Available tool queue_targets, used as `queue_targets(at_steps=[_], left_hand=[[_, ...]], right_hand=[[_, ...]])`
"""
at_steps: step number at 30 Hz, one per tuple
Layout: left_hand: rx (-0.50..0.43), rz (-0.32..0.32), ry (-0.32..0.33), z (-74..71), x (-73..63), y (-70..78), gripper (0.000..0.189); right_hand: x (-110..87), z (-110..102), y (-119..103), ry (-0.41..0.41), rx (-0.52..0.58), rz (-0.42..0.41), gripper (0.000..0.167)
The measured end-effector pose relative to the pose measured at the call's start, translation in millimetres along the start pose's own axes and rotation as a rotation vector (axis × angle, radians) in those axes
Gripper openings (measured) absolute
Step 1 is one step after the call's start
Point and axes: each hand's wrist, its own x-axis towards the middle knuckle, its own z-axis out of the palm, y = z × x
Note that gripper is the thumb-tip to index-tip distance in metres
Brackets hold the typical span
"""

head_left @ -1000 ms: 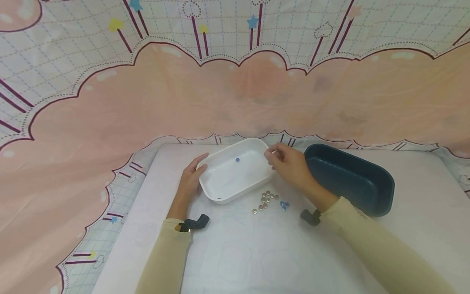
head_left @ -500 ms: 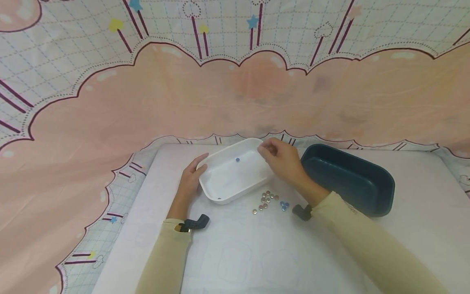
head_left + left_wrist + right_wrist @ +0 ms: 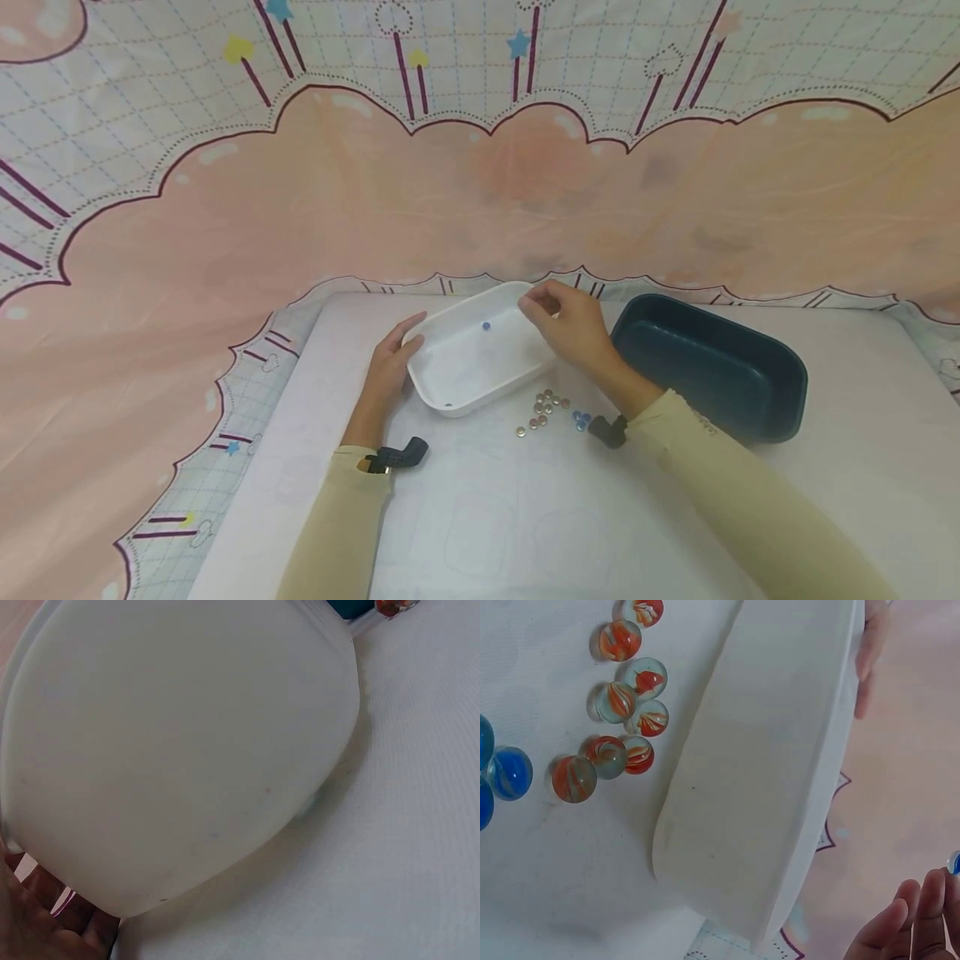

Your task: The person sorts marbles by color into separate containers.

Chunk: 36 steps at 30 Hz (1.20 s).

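My left hand (image 3: pixel 388 362) grips the left end of a white tray (image 3: pixel 457 410), thumb over the rim; the left wrist view shows the tray's outer side, raised on one side off the cloth. Inside it sits one blue marble (image 3: pixel 486 327), plus a small dark spot near the front corner that I cannot identify. Over the tray's right end, my right hand (image 3: pixel 573 325) pinches a blue marble (image 3: pixel 954 862), seen at the edge of the right wrist view. In front of the tray lie several orange-swirled marbles (image 3: pixel 574 778) and several blue marbles (image 3: pixel 510 772).
A dark blue tray (image 3: pixel 797 392) stands to the right, close behind my right forearm. White cloth (image 3: pixel 480 517) covers the table. A patterned curtain (image 3: pixel 450 200) hangs right behind the table's back edge.
My right hand has moved left and slightly up, from beside the white tray's right rim to over its right end. The left hand and both trays have stayed put.
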Motion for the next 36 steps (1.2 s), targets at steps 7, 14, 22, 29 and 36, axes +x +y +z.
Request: queue_targets(at_steps=[7, 14, 22, 29, 36], left_hand=[[-0.001, 0.013, 0.0, 0.6, 0.3, -0.8, 0.042], [-0.029, -0.008, -0.002, 2.2, -0.3, 2.1, 0.042], [-0.016, -0.002, -0.003, 1.6, -0.4, 1.8, 0.042], [-0.013, 0.001, -0.005, 1.4, -0.8, 1.7, 0.043], [-0.023, -0.007, -0.004, 1.1, -0.8, 2.1, 0.042]], right_hand=[[-0.9, 2.5, -0.6, 0.0, -0.011, -0.006, 0.02], [-1.6, 3.6, 0.2, 0.007, -0.009, -0.013, 0.02], [-0.7, 4.2, 0.0, 0.004, -0.016, -0.008, 0.021], [-0.9, 4.9, -1.2, -0.006, -0.02, 0.01, 0.022], [-1.5, 4.9, -1.4, -0.007, -0.019, 0.015, 0.021]])
